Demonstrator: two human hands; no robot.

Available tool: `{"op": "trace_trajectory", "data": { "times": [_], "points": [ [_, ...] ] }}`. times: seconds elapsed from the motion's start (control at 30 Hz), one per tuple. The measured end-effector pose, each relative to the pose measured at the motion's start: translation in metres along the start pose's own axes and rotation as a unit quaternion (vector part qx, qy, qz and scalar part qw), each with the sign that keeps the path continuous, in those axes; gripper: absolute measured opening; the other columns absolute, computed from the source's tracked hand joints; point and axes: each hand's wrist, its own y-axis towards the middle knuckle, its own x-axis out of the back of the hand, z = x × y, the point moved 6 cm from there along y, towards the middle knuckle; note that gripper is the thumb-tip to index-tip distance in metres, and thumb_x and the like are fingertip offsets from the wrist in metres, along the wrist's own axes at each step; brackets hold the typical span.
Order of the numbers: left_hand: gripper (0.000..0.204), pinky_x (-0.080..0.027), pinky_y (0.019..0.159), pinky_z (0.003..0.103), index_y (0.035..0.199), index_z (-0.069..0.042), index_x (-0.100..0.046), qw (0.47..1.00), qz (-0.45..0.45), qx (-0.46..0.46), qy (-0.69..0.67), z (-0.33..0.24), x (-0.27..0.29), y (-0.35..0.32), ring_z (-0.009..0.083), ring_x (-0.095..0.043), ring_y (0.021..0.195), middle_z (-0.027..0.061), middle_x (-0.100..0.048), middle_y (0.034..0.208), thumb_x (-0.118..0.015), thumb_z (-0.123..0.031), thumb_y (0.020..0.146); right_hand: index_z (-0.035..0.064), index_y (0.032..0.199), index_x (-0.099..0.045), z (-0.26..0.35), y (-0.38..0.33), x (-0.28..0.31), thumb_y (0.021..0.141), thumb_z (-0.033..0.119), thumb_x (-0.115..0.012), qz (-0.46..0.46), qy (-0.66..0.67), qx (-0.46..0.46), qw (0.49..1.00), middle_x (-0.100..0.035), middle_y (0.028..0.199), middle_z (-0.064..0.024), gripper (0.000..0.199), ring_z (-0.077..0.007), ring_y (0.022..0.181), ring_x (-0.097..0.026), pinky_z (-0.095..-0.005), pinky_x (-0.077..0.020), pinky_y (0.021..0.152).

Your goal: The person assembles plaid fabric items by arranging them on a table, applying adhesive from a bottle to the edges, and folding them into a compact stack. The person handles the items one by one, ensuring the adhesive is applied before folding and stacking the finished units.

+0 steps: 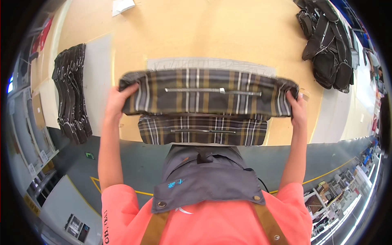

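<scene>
Between my two hands a long plaid fabric panel (208,103) is stretched out, dark with white and olive stripes and a silver zipper (200,90) along its middle. My left hand (121,98) is closed on its left end, thumb on top. The right end is gripped by my right hand (297,107) in the same way. Just below, at the table's near edge, lies a second plaid panel (196,138) with a zipper; the held panel partly covers its upper side. The fingers under the held panel are hidden.
A wooden table (212,32) spreads ahead, with a pale marked sheet (212,63) behind the panel. Dark plaid pieces (71,92) are piled at the left. Black bags with straps (330,49) are heaped at the far right. A white paper (122,6) lies at the far edge.
</scene>
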Motion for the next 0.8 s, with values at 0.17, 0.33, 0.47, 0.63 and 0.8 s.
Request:
{"op": "trace_trajectory", "data": {
  "times": [0.17,0.33,0.47,0.63,0.8],
  "points": [
    [0.034,-0.048,0.08,0.027,0.098,-0.001,-0.067,0.992,-0.015,-0.087,0.092,0.071,-0.015,0.001,0.0127,-0.063,0.085,0.0045,-0.069,0.093,-0.082,-0.018,0.073,0.0019,0.118,-0.058,-0.08,-0.005,-0.009,0.088,0.021,-0.069,-0.041,-0.061,0.024,0.997,-0.064,0.107,-0.0048,0.038,-0.013,0.098,-0.057,-0.0292,-0.0446,0.088],
    [0.038,-0.048,0.08,0.027,0.101,0.0,-0.066,0.997,-0.047,-0.033,0.058,0.071,-0.02,0.001,0.0128,-0.063,0.086,0.0053,-0.069,0.093,-0.083,-0.017,0.071,0.0007,0.114,-0.06,-0.09,0.001,-0.009,0.084,0.026,-0.074,-0.018,0.01,-0.073,0.997,-0.065,0.107,-0.0076,0.042,-0.0157,0.099,-0.06,-0.0303,-0.0465,0.088],
    [0.035,-0.048,0.076,0.027,0.1,0.002,-0.068,0.999,0.015,-0.02,0.04,0.064,-0.013,0.004,0.0122,-0.062,0.08,0.0058,-0.069,0.091,-0.081,-0.017,0.073,-0.0018,0.114,-0.061,-0.068,0.0,-0.009,0.083,0.024,-0.074,0.004,0.013,-0.039,0.999,-0.067,0.106,-0.0083,0.042,-0.0154,0.092,-0.063,-0.0301,-0.0491,0.084],
    [0.031,-0.048,0.076,0.027,0.099,0.002,-0.069,0.998,0.027,-0.049,-0.022,0.057,0.018,-0.058,0.0131,-0.063,0.081,0.0072,-0.069,0.092,-0.079,-0.015,0.075,-0.0009,0.112,-0.063,-0.06,-0.079,0.01,0.082,0.018,-0.075,-0.032,0.036,-0.02,0.999,-0.068,0.105,-0.0064,0.037,-0.0147,0.095,-0.062,-0.0306,-0.0488,0.085],
    [0.032,-0.049,0.078,0.028,0.1,0.003,-0.067,0.999,-0.013,0.016,0.035,0.148,0.019,-0.08,0.0142,-0.063,0.082,0.0078,-0.07,0.094,-0.079,-0.01,0.073,0.0014,0.109,-0.064,-0.143,-0.113,0.002,0.082,0.016,-0.074,-0.05,-0.01,-0.028,0.998,-0.066,0.103,-0.0043,0.032,-0.0143,0.093,-0.06,-0.0285,-0.0451,0.086]
  ]
}}
